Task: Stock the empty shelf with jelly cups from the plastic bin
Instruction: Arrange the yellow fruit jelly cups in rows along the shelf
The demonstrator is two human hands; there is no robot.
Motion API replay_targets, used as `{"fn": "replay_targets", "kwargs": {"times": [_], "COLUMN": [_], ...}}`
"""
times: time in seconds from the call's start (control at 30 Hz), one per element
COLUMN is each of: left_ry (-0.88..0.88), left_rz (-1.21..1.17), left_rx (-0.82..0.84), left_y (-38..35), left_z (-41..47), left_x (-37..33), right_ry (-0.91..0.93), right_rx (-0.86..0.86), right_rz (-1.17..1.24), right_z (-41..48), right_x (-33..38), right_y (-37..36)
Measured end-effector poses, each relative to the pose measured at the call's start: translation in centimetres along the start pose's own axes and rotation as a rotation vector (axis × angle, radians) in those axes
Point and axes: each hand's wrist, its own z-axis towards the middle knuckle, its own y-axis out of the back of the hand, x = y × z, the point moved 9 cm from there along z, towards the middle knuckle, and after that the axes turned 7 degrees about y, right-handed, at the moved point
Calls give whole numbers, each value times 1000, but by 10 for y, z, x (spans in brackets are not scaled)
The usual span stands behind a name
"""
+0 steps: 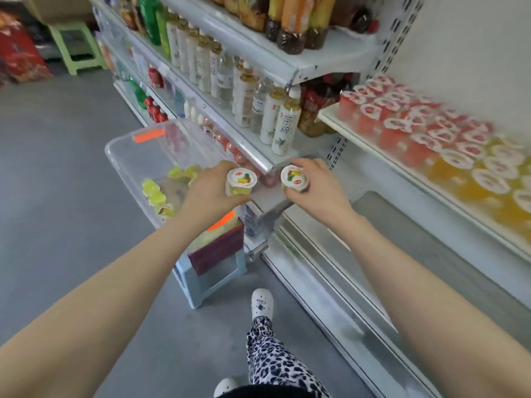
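My left hand (211,193) grips a yellow jelly cup (240,182) with a white fruit-printed lid, upright, just above the right end of the clear plastic bin (126,156). My right hand (319,188) grips a second yellow jelly cup (295,177) to the right of the first. Several yellow cups (161,193) lie in the bin's bottom. The shelf (359,136) at right holds rows of red jelly cups (402,119) and, nearer me, orange jelly cups (485,179).
The bin rests on a light blue stool (209,280). Bottled drinks (258,104) fill the shelves to the left of the jelly shelf. A lower shelf (416,225) lies bare under the jelly shelf. My shoe (262,304) stands on the grey floor; a green stool (76,44) is far back.
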Motion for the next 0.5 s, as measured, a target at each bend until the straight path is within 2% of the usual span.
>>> {"fn": "replay_targets", "kwargs": {"times": [0.3, 0.5], "left_ry": [-366, -518], "left_rz": [-38, -71], "left_rx": [125, 189], "left_y": [-53, -97], "left_z": [-40, -75], "left_x": [-176, -282], "right_ry": [-202, -283], "right_rx": [-307, -433], "right_rz": [-120, -201], "right_z": [-128, -212], "right_x": [-61, -104], "right_y": [148, 230]}}
